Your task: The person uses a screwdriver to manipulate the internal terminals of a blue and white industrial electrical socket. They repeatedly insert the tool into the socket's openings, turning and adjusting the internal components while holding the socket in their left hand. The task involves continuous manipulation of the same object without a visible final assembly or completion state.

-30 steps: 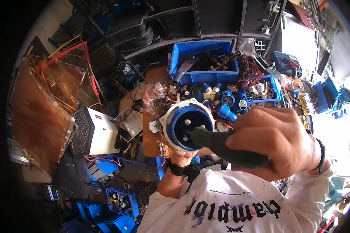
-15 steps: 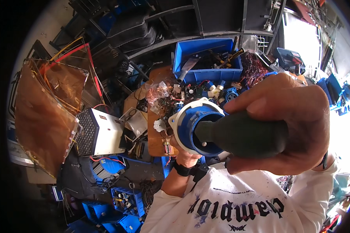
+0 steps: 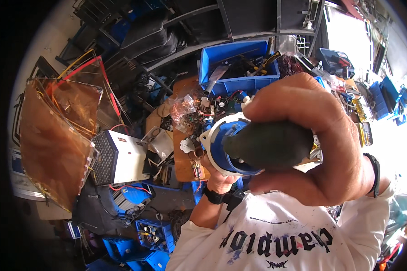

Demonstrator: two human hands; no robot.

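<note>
My left hand (image 3: pixel 220 181), with a black band at its wrist, is closed around the underside of a round industrial socket housing (image 3: pixel 218 147). The housing has a white flanged rim and a blue inner sleeve. In front of it, close to the camera, my right hand (image 3: pixel 337 131) grips the thick dark handle of a screwdriver (image 3: pixel 276 144). Thumb and fingers wrap the handle from both sides. Its narrow end points into the blue opening; the handle hides the shaft, tip and any screw.
Beyond my hands a wooden bench (image 3: pixel 183 162) carries loose electrical parts and wire scraps. At its back stands a blue bin (image 3: pixel 239 85) of tools. On the left are a white metal box (image 3: pixel 129 158) and a brown sheet (image 3: pixel 52 147). Blue crates (image 3: pixel 156 235) sit low left.
My right hand and the screwdriver have shifted left, covering more of the housing's opening. The handle appears more end-on now. My left hand still holds the housing.
</note>
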